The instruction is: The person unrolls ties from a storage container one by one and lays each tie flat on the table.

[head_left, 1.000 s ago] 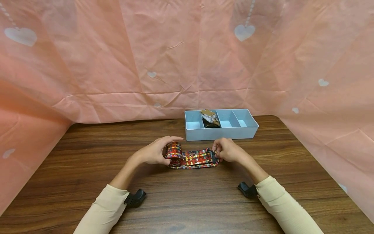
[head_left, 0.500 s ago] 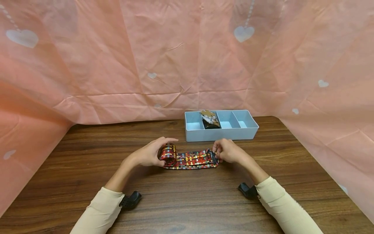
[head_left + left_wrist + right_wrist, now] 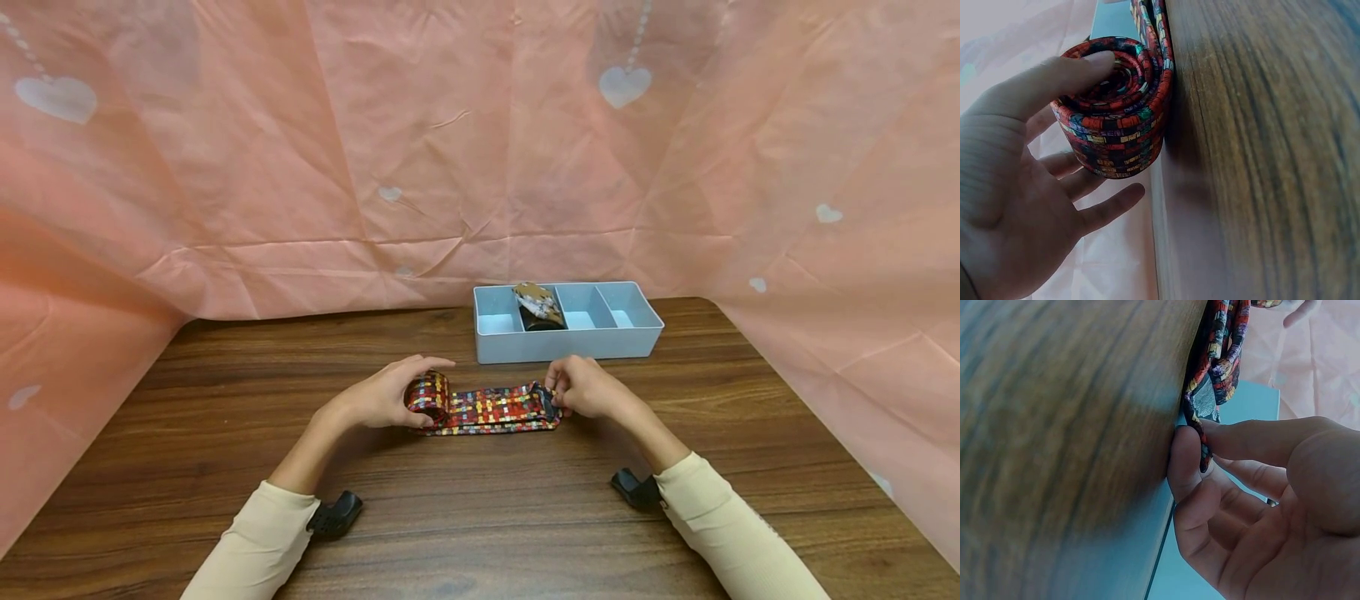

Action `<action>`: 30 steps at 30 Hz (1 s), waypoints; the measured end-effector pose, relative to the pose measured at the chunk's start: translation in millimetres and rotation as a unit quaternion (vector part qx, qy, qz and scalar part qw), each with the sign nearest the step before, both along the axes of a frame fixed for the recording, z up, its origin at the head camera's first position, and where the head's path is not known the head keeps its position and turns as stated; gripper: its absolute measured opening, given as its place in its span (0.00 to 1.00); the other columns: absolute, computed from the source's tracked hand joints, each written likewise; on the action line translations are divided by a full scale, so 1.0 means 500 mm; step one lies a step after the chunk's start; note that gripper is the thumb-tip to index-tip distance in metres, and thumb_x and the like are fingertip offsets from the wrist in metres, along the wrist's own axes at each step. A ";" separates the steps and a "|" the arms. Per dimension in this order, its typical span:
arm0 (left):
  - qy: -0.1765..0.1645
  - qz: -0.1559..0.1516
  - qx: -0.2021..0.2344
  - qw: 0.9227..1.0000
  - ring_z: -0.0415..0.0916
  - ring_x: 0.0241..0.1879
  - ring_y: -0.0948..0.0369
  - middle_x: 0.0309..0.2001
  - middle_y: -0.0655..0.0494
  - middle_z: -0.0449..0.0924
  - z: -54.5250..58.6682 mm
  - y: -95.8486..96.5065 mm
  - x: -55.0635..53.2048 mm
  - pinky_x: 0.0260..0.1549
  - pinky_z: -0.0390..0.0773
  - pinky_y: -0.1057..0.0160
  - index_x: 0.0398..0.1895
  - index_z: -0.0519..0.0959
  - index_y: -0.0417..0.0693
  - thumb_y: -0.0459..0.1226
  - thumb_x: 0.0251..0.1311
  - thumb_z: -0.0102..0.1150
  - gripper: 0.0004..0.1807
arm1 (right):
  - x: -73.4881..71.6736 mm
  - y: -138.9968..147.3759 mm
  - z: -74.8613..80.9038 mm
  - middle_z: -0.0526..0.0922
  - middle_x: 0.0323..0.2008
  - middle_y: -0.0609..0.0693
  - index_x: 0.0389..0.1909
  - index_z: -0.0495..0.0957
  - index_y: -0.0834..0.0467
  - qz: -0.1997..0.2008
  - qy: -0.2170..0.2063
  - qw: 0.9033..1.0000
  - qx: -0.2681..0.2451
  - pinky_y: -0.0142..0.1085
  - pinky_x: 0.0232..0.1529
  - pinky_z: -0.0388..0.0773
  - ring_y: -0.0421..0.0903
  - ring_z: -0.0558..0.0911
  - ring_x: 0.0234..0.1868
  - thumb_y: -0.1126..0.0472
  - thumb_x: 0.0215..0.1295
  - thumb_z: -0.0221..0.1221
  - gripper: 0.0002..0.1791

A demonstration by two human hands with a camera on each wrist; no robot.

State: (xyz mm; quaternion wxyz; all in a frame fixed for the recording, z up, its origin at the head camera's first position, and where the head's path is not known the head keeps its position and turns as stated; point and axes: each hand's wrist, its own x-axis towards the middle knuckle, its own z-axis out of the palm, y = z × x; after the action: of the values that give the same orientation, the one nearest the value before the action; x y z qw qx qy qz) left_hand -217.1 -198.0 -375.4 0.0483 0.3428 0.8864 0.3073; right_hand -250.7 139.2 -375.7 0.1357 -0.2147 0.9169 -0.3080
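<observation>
Left hand [image 3: 375, 397] grips tie [image 3: 498, 407] by its roll, one finger sticking out; right hand [image 3: 588, 388] pinches flat end; box [image 3: 573, 346] behind.

Cloth [image 3: 498, 408] lies before the tray [image 3: 567, 345] (on the table [image 3: 480, 517]).

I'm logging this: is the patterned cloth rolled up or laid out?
Partly rolled: the cloth forms a coil in the left hand, and the rest lies stretched out to the right hand.

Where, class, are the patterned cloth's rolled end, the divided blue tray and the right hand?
Patterned cloth's rolled end [image 3: 1114, 140]: left wrist view, outer side of the coil.
Divided blue tray [image 3: 573, 345]: head view, front wall.
Right hand [image 3: 588, 387]: head view, back of the hand.
</observation>
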 end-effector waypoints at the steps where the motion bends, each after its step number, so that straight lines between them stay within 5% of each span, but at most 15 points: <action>1: 0.002 0.001 0.001 1.000 0.70 0.66 0.45 0.67 0.40 0.73 -0.001 0.000 0.000 0.65 0.70 0.42 0.74 0.68 0.42 0.33 0.51 0.77 0.45 | 0.000 0.000 0.000 0.80 0.23 0.53 0.36 0.79 0.65 0.000 0.001 1.000 0.001 0.36 0.28 0.81 0.45 0.83 0.22 0.83 0.62 0.55 0.12; 11: 0.008 0.013 0.026 1.000 0.75 0.62 0.45 0.64 0.37 0.76 -0.005 -0.001 -0.007 0.62 0.74 0.43 0.74 0.67 0.42 0.34 0.55 0.75 0.43 | 0.000 0.000 -0.001 0.80 0.23 0.53 0.36 0.80 0.65 0.000 0.002 1.000 0.003 0.35 0.27 0.81 0.45 0.83 0.21 0.82 0.62 0.57 0.10; 30: 0.012 0.018 0.027 0.999 0.75 0.63 0.41 0.65 0.35 0.75 -0.002 -0.005 -0.005 0.62 0.73 0.41 0.73 0.68 0.41 0.26 0.46 0.67 0.45 | -0.001 -0.001 0.000 0.80 0.23 0.53 0.35 0.79 0.65 0.000 0.000 1.000 0.003 0.36 0.29 0.82 0.45 0.83 0.22 0.83 0.61 0.55 0.11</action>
State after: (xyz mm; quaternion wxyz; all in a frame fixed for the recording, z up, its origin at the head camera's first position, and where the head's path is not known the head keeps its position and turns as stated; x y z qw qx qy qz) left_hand -219.8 -200.5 -376.3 0.0227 0.3322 0.8843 0.3273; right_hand -251.4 138.8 -375.7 0.1361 -0.2138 0.9179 -0.3052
